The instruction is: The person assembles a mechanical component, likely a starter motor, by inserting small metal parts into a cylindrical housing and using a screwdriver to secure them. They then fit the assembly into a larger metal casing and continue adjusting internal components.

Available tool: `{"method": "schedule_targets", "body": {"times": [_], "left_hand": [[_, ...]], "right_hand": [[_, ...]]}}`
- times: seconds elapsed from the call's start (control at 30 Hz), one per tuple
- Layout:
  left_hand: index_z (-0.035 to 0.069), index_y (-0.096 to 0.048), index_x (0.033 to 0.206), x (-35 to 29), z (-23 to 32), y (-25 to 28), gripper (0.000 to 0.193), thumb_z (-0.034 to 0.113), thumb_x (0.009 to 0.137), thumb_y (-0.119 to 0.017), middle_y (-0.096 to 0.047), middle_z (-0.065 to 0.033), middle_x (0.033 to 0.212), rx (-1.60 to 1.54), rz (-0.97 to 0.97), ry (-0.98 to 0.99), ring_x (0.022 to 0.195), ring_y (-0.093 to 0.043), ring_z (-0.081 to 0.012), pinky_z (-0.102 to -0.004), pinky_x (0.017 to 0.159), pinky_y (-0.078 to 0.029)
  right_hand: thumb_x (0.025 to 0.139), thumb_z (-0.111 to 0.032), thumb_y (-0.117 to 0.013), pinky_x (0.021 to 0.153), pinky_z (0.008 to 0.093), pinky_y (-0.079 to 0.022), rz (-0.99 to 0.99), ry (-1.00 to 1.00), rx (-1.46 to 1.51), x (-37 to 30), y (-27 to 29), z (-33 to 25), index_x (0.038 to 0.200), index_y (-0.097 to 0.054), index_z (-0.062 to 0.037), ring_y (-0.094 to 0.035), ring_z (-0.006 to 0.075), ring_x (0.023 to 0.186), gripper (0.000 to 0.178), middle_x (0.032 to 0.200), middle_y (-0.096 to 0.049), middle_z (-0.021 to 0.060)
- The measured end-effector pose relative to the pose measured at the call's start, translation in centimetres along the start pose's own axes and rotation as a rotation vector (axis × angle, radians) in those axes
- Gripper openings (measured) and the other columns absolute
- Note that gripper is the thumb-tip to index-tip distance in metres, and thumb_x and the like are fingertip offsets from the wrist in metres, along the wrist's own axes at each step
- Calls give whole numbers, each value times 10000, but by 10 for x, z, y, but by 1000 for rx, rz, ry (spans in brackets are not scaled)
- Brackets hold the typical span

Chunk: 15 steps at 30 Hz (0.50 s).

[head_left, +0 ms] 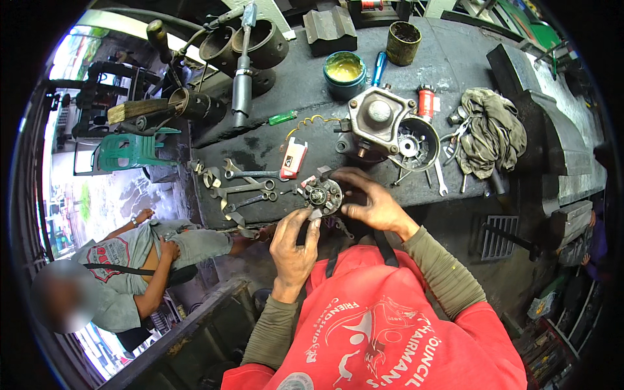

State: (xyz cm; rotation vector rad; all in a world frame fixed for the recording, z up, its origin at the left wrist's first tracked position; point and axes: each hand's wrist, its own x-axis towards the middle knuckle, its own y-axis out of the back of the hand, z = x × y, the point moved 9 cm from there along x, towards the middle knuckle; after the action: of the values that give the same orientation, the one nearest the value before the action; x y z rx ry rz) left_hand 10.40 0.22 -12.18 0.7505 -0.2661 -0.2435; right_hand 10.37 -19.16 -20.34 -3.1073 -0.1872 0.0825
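Note:
At the bench's near edge is a round metal machine part (331,198) with a central hub and small blocks around its rim. My right hand (377,205) grips its right side between thumb and fingers. My left hand (294,250) is closed at the part's lower left, pinching a small flat light-coloured piece (316,214) against its rim. Just beyond stands a grey metal housing (380,114) with a domed top, and beside it an open round casing (426,148). Left of the part lie several wrenches (244,190) and a red and white box (294,158).
A bundled grey-green rag (491,133) lies at the right of the bench (455,52). Toward the back are a tub of yellowish grease (344,67), a blue-handled tool (379,68), a rusty can (403,43) and a green lighter (283,117). Another person (140,266) is at the left.

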Motion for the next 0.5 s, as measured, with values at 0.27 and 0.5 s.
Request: {"method": "schedule_targets", "body": {"times": [0.27,0.5], "left_hand": [[-52,-655,1252,-7,-19,-11,263,32,1016,-737,-763,-114,1101,-304,20,210,1010,-725,-134,-269,861,-581],[-22,-557,1419,-8,-19,-8,529,34,956,-807,-703,-112,1159,-367,-12,186,995,-694,-139,-260,862,-570]], "right_hand": [[778,-257,-915,1206,484,-418,57,113,-357,-3,-13,-17,1543,-510,-73,-475,418,1458,884,1576,-496,195],[814,-255,-891,1216,482,-414,68,83,-351,-12,-12,-10,1574,-497,-91,-467,420,1480,872,1595,-499,197]]}}
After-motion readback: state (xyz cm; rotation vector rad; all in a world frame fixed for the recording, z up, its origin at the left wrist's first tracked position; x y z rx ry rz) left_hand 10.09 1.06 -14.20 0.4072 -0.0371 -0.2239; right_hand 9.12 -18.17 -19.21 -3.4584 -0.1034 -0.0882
